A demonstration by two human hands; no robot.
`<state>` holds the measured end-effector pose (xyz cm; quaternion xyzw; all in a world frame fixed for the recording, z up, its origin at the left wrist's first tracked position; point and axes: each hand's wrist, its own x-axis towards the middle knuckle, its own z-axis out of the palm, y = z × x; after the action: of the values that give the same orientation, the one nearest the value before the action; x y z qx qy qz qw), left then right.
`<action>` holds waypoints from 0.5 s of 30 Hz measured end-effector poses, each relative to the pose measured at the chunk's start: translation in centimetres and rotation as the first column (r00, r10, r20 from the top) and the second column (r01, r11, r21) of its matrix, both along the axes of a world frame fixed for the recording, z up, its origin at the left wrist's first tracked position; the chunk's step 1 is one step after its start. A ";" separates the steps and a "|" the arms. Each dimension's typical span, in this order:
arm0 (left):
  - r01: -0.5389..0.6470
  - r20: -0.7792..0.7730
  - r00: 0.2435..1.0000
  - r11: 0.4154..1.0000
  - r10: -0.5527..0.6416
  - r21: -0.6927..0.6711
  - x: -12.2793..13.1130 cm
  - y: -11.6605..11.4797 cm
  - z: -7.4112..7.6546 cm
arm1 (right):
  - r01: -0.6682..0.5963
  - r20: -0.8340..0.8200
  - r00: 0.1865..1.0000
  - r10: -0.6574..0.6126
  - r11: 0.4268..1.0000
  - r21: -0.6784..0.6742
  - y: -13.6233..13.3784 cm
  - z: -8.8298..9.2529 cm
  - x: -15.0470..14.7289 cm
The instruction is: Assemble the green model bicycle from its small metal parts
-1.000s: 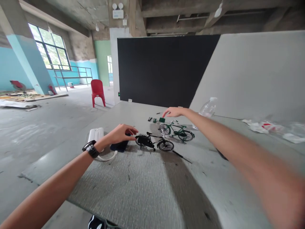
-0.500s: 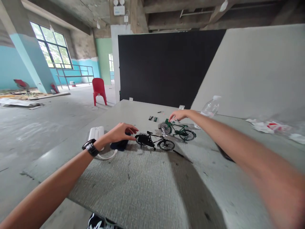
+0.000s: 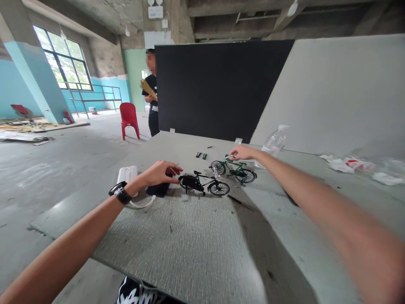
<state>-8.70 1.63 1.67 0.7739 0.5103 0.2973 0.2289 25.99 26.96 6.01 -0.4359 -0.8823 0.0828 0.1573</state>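
Observation:
A black model bicycle point(image 3: 204, 183) stands on the grey table point(image 3: 177, 236). My left hand point(image 3: 163, 172) is beside its rear wheel, fingers apart with nothing between them. Behind and to the right stands a green model bicycle point(image 3: 236, 169). My right hand point(image 3: 240, 153) is at its handlebar, fingers closed on it. Under and beside my left hand lie a dark phone point(image 3: 157, 190) and a white power bank point(image 3: 127, 174) with a white cable. A thin dark stick point(image 3: 236, 200) lies in front of the black bicycle.
Small dark and green pieces point(image 3: 201, 156) lie behind the bicycles. A clear plastic bottle point(image 3: 274, 143) stands at the right, with crumpled plastic wrapping point(image 3: 348, 164) beyond. A black panel point(image 3: 218, 88) rises at the back. A person point(image 3: 152, 97) and a red chair point(image 3: 129, 116) are behind left.
My right hand has moved from the green bicycle's left end to its handlebar and closed. The green basket-like part there is no longer seen. A person has appeared beside the black panel.

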 end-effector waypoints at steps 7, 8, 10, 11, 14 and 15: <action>-0.001 0.005 1.000 1.000 0.001 -0.029 -0.5 0.7 -0.6 | 0.207 -0.213 0.961 -0.179 0.971 0.119 -5.4 2.7 6.2; 0.004 0.015 1.000 0.999 -0.004 -0.034 -0.5 0.8 -0.6 | 0.230 -0.258 0.948 -0.186 0.961 0.151 -6.9 2.9 6.6; 0.016 0.027 1.000 0.999 -0.015 -0.034 -0.6 0.9 -0.6 | 0.237 -0.362 0.920 -0.152 0.950 0.204 -9.8 2.8 7.0; 0.021 0.025 0.999 0.999 -0.020 -0.029 -0.7 0.9 -0.6 | 0.213 -0.383 0.916 -0.120 0.955 0.209 -11.3 2.5 6.9; 0.032 0.018 0.999 0.999 -0.032 -0.025 -0.8 0.9 -0.5 | 0.127 -0.369 0.929 -0.038 0.967 0.221 -14.6 1.2 6.5; 0.030 0.015 0.999 0.999 -0.030 -0.028 -0.9 0.9 -0.4 | 0.124 -0.357 0.933 -0.031 0.963 0.241 -15.2 0.7 6.4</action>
<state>-9.56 2.55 1.28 0.7759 0.5010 0.2922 0.2481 32.44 11.75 6.67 -0.4246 -0.8252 0.0367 0.3707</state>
